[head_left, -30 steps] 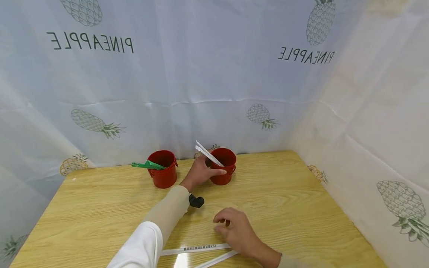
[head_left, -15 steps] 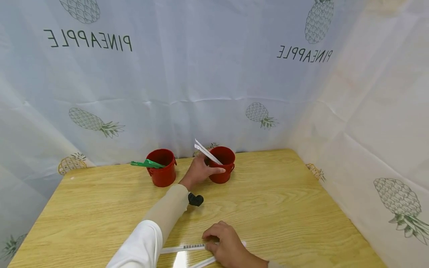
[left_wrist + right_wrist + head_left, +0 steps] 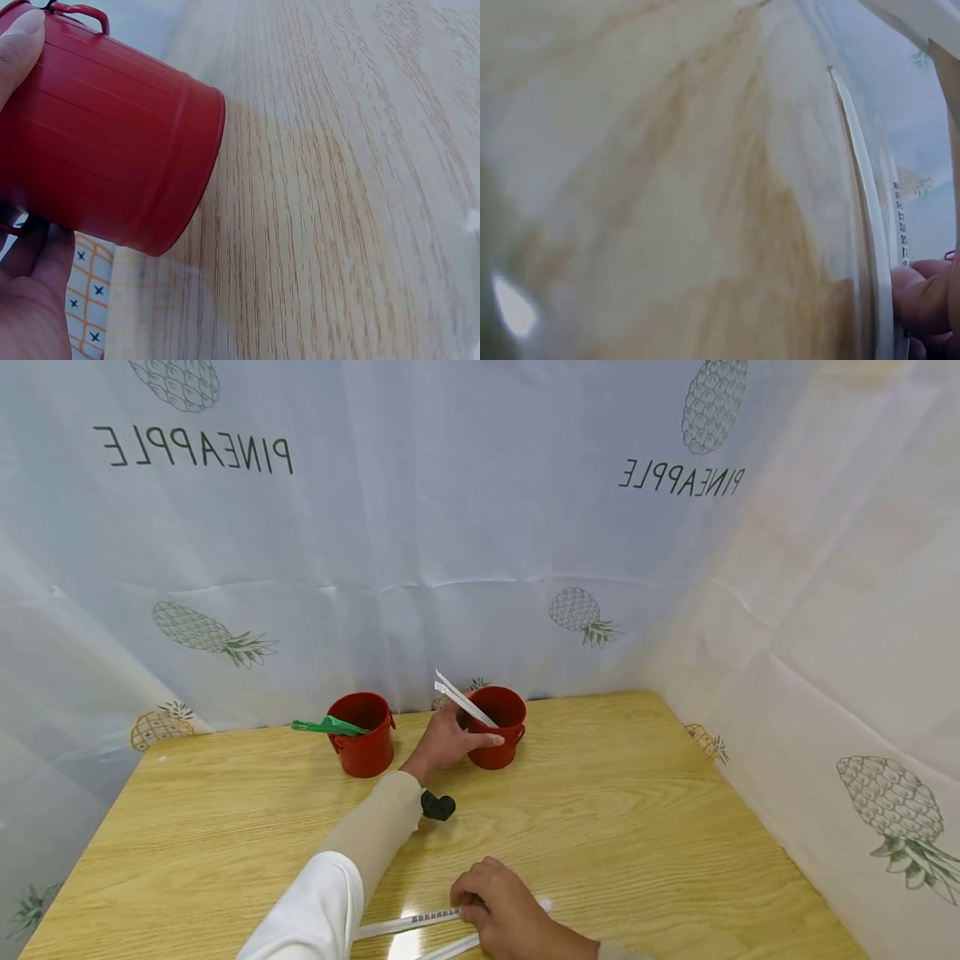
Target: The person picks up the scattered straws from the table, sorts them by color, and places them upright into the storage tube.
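My left hand [image 3: 446, 739] grips the right-hand red bucket [image 3: 501, 752] by its left side, thumb across the front. Two white paper-wrapped straws [image 3: 467, 703] lean out of that bucket to the left. In the left wrist view, the thumb and fingers are around the bucket [image 3: 112, 135] near its handle lugs. Low in the head view, my right hand [image 3: 502, 906] pinches a white wrapped straw with dark printing [image 3: 420, 920] between thumb and fingers. A second white wrapped straw [image 3: 450, 948] lies just in front, passing under the right hand; the right wrist view shows this straw [image 3: 866, 195] lengthwise.
To the left stands another red bucket [image 3: 367, 756], with green wrapped items [image 3: 330, 727] sticking out over its rim. A pineapple-print curtain [image 3: 450, 527] hangs behind the wooden table [image 3: 637, 827] and along its right side. A black device [image 3: 438, 807] sits at the left wrist.
My right hand has moved left and down to the straws and taken hold of the printed one, which has tilted slightly. The left hand stays on the bucket.
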A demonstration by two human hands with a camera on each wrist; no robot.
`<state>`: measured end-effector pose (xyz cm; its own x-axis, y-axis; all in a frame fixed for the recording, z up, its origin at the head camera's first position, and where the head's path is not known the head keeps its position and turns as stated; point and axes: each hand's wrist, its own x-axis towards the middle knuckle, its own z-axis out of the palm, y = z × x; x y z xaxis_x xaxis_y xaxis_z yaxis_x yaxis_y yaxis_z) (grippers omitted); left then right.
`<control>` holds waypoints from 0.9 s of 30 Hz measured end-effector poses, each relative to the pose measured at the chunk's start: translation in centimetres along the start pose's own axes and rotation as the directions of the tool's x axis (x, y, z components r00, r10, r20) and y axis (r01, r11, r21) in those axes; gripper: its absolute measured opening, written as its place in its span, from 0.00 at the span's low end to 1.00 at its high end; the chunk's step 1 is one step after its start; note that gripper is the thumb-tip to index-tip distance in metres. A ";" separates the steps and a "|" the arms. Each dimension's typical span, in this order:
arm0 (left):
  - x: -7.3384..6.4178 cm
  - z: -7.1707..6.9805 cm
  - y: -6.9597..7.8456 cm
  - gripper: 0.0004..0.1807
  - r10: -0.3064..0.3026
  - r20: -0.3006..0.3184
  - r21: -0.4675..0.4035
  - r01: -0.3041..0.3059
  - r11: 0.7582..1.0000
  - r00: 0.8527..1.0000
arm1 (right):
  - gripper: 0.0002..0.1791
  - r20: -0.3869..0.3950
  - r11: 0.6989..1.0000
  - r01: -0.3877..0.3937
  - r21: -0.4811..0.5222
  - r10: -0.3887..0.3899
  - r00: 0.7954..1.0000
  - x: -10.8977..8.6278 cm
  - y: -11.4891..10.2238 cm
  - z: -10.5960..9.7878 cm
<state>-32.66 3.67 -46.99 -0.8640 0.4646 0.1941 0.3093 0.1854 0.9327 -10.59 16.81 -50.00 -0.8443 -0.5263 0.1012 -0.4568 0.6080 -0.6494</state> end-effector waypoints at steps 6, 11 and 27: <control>0.0 0.0 -0.2 0.40 -0.007 -0.014 -0.015 0.006 1.000 1.000 | 0.08 0.008 0.997 0.070 -0.019 -0.069 0.998 -0.6 0.1 -1.6; -0.2 0.0 -0.2 0.40 -0.022 -0.022 -0.006 0.021 1.000 1.000 | 0.09 -0.016 0.996 0.085 -0.011 -0.086 0.996 -1.6 0.6 -3.6; 0.1 0.1 -0.5 0.39 0.005 -0.020 -0.038 -0.005 0.999 1.000 | 0.17 -0.548 0.909 0.379 -0.173 -0.408 0.730 3.0 -0.2 -14.0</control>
<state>-32.88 3.73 -47.48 -0.8703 0.4480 0.2046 0.2986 0.1497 0.9426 -16.97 23.40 -39.00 -0.5834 -0.3069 0.7519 -0.7835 0.4563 -0.4217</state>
